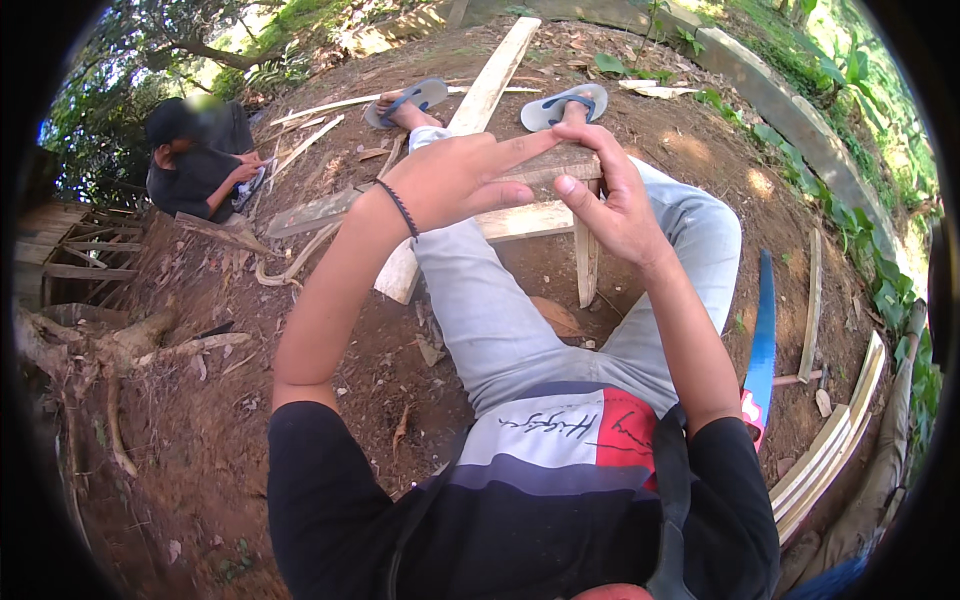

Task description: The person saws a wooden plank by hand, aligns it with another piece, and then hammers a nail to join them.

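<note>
"Looking through the head view, where are the two hands?"

"Over the wooden frame (586, 255), which stands between the person's legs. The left hand (462, 178) reaches in with index finger and thumb stretched out; the right hand (618, 207) curves round from the other side, its thumb apart from its fingers. Their fingertips meet, or nearly so, above the frame's top."

"Are they gripping anything?"

"Neither looks clenched, and I see nothing clasped in them. Whether the fingertips press on the wood, I can't tell."

"How would you do this step well?"

"I'd judge it to be handling the frame's upper part, so steadiness matters most: a knee on each side, both sandals (408, 103) planted, fingers light. Feel along the grain; rough wood may leave splinters."

"And the long plank (497, 75)?"

"It lies between the feet and passes under the left forearm. Mind that a leg doesn't knock it; that could jog the frame."

"The blue saw (762, 320)?"

"Beside the right thigh, near the pale slats (835, 440). Look before reaching that way."
</note>
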The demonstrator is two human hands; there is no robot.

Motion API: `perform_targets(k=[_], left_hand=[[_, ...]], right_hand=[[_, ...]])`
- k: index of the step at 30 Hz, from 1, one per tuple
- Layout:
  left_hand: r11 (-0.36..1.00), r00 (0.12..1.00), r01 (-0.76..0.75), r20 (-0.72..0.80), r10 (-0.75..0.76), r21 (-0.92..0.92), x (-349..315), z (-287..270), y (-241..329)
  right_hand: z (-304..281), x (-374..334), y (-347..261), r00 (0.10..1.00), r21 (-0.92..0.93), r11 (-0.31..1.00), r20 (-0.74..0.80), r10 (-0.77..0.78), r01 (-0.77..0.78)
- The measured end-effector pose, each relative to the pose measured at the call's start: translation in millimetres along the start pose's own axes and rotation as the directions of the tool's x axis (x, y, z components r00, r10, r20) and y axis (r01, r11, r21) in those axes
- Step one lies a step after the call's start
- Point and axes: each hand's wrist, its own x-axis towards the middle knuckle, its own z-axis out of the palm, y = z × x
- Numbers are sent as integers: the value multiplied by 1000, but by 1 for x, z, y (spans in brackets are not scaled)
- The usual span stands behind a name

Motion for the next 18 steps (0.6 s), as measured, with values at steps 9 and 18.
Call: perform_targets(k=[9, 18], left_hand=[[998, 998, -63, -29, 63, 9, 23, 2, -3], [989, 981, -132, -154, 120, -68, 32, 25, -11]], right_hand=[[-5, -1, 8, 993, 133, 988, -81, 89, -78], [-21, 3, 21, 998, -12, 999, -47, -48, 47]])
